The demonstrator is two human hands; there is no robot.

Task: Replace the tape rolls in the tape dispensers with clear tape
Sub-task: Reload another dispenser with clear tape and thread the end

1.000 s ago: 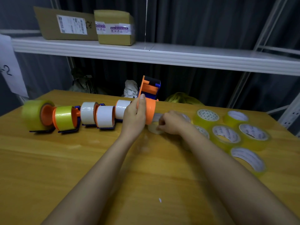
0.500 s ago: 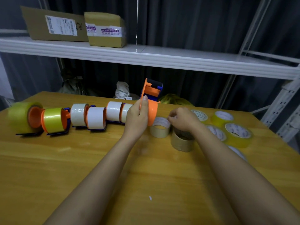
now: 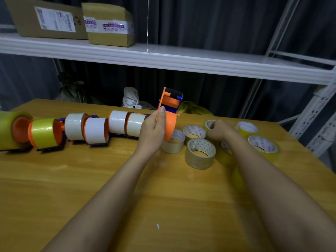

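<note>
- Orange plastic tape dispenser [image 3: 170, 113], centre of frame, stands upright on the bench [image 3: 91, 179]; its hub appears bare, no roll fitted.
- Left hand [image 3: 152, 131] has its grip closed round the dispenser's hub and side plate.
- Right hand [image 3: 219, 130], centre right, reaches among loose yellowish clear tape rolls [image 3: 262, 145]; whether it grips one cannot be told.
- Three tan rolls [image 3: 200, 153] lie beside the dispenser.
- Loaded dispensers [image 3: 94, 130] line the left of frame: judged partly done, four white rolls remaining.
</note>
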